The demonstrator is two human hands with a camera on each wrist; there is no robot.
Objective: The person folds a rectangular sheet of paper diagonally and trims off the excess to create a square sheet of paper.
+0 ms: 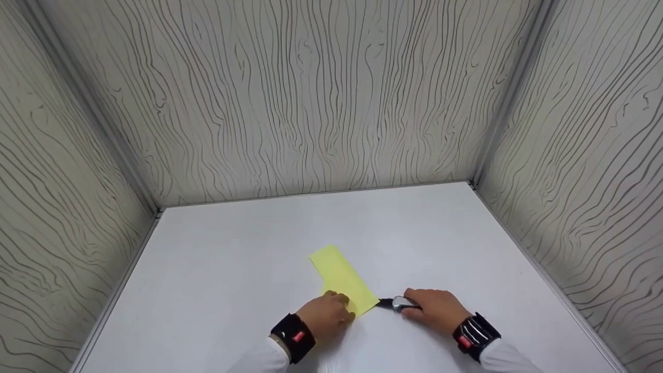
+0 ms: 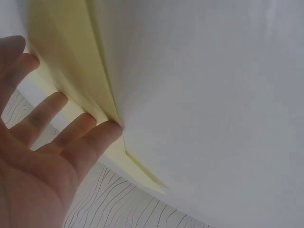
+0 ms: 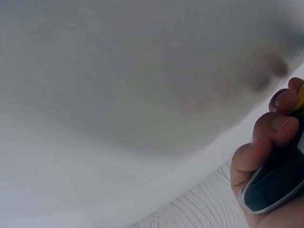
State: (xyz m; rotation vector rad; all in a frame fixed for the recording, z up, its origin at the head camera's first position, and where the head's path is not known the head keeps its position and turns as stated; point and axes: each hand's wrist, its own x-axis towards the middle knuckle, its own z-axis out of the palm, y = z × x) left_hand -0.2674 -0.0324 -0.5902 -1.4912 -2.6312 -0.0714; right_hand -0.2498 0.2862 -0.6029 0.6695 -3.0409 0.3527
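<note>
A yellow sheet of paper (image 1: 342, 277) lies at an angle on the white table, with a step in its left outline. My left hand (image 1: 327, 315) rests on its lower part. In the left wrist view, the fairly straight fingers (image 2: 92, 145) touch the paper (image 2: 78, 57), whose near edge stands slightly raised. My right hand (image 1: 437, 310) grips a black-and-grey hand tool (image 1: 400, 303), its dark end meeting the paper's lower right corner. Several fingers curl round the dark, grey-rimmed handle (image 3: 278, 178) in the right wrist view. The tool's exact kind cannot be made out.
The white table (image 1: 228, 259) spreads out on all sides of the paper. Wood-grain-patterned panels (image 1: 311, 103) stand at the back, left and right of it. Black bands (image 1: 293, 338) circle both wrists, above white sleeves.
</note>
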